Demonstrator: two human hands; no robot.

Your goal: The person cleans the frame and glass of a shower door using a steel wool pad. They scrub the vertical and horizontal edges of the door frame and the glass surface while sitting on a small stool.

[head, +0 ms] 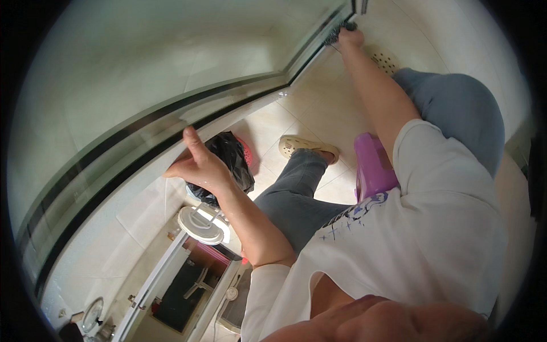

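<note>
My right hand (351, 38) grips a dark scrubbing pad (334, 34) at the far corner of the glass enclosure. There the pad lies against the lower frame of the glass panel (239, 47). My left hand (201, 169) is spread beside the black-edged lower rail (158, 147) of the nearer glass, thumb raised and nothing held in it. Whether its fingertips rest on the pale ledge below the rail cannot be made out. Wet specks show on my left wrist.
A black plastic bag (230, 158) over a pink perforated bin (245, 151) stands below my left hand. Near it is a white lidded bucket (203, 224). A purple plastic stool (374, 166) and beige clogs (295, 145) are on the tiled floor (273, 115). A doorway (188, 286) opens lower left.
</note>
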